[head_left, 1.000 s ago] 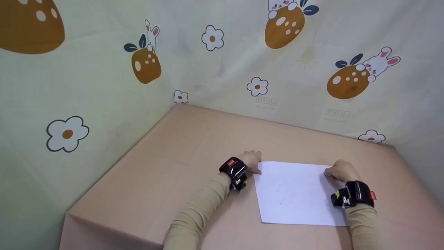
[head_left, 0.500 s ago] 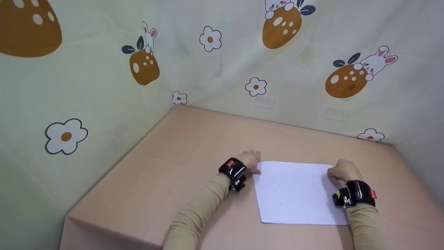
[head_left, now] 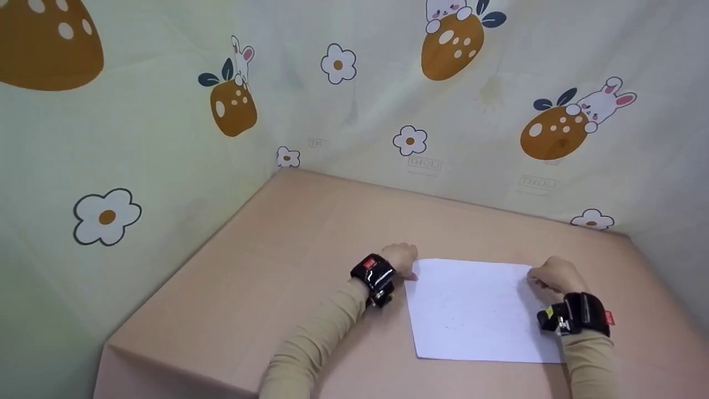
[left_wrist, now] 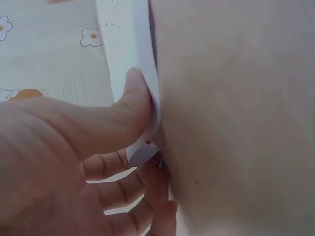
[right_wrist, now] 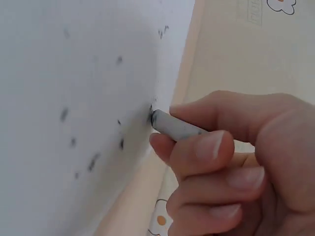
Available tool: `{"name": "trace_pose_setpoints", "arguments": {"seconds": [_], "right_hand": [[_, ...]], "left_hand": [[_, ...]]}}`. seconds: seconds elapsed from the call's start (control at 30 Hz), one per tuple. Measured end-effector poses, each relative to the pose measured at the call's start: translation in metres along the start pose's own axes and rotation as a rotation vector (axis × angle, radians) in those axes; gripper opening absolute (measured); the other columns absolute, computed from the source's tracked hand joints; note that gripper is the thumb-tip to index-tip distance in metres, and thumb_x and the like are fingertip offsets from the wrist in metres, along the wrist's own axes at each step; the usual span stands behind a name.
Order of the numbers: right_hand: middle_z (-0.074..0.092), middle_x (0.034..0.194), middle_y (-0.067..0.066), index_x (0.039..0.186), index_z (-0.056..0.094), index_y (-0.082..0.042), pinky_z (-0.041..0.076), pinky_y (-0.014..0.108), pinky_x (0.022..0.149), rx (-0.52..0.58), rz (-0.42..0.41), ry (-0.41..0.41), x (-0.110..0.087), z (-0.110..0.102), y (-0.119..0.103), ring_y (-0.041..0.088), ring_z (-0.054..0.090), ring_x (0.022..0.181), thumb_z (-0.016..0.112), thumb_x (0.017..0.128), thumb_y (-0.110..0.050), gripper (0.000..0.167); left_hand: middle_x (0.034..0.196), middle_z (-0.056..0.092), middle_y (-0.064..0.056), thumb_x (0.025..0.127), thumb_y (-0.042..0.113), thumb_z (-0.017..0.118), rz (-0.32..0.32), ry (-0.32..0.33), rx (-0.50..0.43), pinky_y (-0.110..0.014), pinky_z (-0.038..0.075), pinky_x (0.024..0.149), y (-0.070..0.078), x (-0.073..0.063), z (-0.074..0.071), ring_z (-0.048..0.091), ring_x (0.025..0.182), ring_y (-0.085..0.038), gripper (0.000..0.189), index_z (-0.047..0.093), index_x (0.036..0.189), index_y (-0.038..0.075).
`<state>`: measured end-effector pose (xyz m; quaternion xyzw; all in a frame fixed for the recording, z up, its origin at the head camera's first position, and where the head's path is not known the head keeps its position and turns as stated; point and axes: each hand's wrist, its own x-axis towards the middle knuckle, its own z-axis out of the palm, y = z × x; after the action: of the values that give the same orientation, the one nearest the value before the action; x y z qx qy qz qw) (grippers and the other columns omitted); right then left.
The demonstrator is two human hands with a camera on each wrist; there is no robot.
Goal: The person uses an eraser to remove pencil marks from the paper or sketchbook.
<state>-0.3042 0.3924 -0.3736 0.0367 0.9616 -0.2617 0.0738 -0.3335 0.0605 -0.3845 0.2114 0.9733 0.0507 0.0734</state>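
Observation:
A white sheet of paper lies on the table, with small dark crumbs scattered over it. At its far left corner my left hand pinches the edge; in the left wrist view the thumb lies on top and the curled fingers are beneath the bent corner. My right hand is over the far right corner. Between its thumb and fingers it holds a small whitish eraser, whose darkened tip touches the paper among the crumbs.
The table has a brown covering and meets a patterned curtain at the back and left. Its front left corner drops away. Black wrist cameras sit on both wrists.
My right hand has shifted a little to the right along the paper's far edge with the eraser. The left hand stays at the far left corner, and the paper lies practically still.

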Motion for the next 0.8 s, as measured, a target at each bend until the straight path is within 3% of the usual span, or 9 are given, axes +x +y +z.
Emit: {"name": "trace_pose_setpoints", "arguments": {"seconds": [0.17,0.37,0.57,0.7,0.77,0.8], "right_hand": [[0.049,0.057,-0.01,0.076,0.064,-0.007,0.036,0.018,0.05,0.083,-0.049,-0.014,-0.009,-0.019,-0.014,0.004,0.04,0.051,0.053,0.094,-0.033,0.033],[0.051,0.064,-0.006,0.085,0.062,-0.004,0.039,0.02,0.055,0.056,-0.107,-0.074,-0.012,-0.024,-0.027,0.007,0.044,0.058,0.052,0.096,-0.039,0.038],[0.052,0.063,-0.007,0.08,0.061,-0.008,0.037,0.019,0.051,0.066,-0.108,-0.093,-0.01,-0.019,-0.025,0.006,0.043,0.056,0.056,0.094,-0.037,0.033],[0.051,0.061,-0.007,0.074,0.059,-0.009,0.036,0.02,0.05,0.049,-0.102,-0.112,-0.011,-0.017,-0.02,0.007,0.042,0.055,0.056,0.094,-0.035,0.033],[0.051,0.061,-0.006,0.072,0.058,-0.009,0.036,0.02,0.05,0.03,-0.092,-0.129,-0.011,-0.016,-0.017,0.007,0.042,0.055,0.057,0.094,-0.034,0.034],[0.05,0.06,-0.006,0.07,0.058,-0.009,0.035,0.02,0.049,0.02,-0.088,-0.139,-0.011,-0.015,-0.015,0.007,0.041,0.054,0.058,0.093,-0.034,0.034]], "left_hand": [[0.098,0.067,-0.005,0.08,0.027,0.076,0.045,-0.014,-0.016,-0.029,0.051,0.073,-0.001,0.002,-0.004,0.054,0.079,-0.017,0.031,0.064,0.098,0.005],[0.111,0.067,-0.009,0.079,0.017,0.076,0.025,0.004,-0.09,-0.03,0.053,0.085,-0.014,0.007,-0.008,0.063,0.098,-0.022,0.035,0.063,0.108,0.002],[0.117,0.066,-0.012,0.079,0.012,0.075,-0.009,0.04,-0.105,-0.033,0.05,0.096,-0.039,0.016,-0.014,0.062,0.108,-0.026,0.038,0.063,0.113,0.002],[0.118,0.066,-0.012,0.078,0.008,0.075,-0.077,0.033,-0.109,-0.038,0.05,0.096,-0.056,0.026,-0.025,0.061,0.111,-0.028,0.036,0.063,0.112,0.002],[0.118,0.066,-0.011,0.078,0.005,0.073,-0.119,0.029,-0.099,-0.039,0.052,0.094,-0.064,0.038,-0.029,0.062,0.111,-0.027,0.034,0.064,0.111,0.002],[0.116,0.067,-0.01,0.079,0.004,0.072,-0.13,0.051,-0.082,-0.04,0.053,0.09,-0.067,0.041,-0.032,0.063,0.108,-0.026,0.029,0.065,0.107,0.003]]}}
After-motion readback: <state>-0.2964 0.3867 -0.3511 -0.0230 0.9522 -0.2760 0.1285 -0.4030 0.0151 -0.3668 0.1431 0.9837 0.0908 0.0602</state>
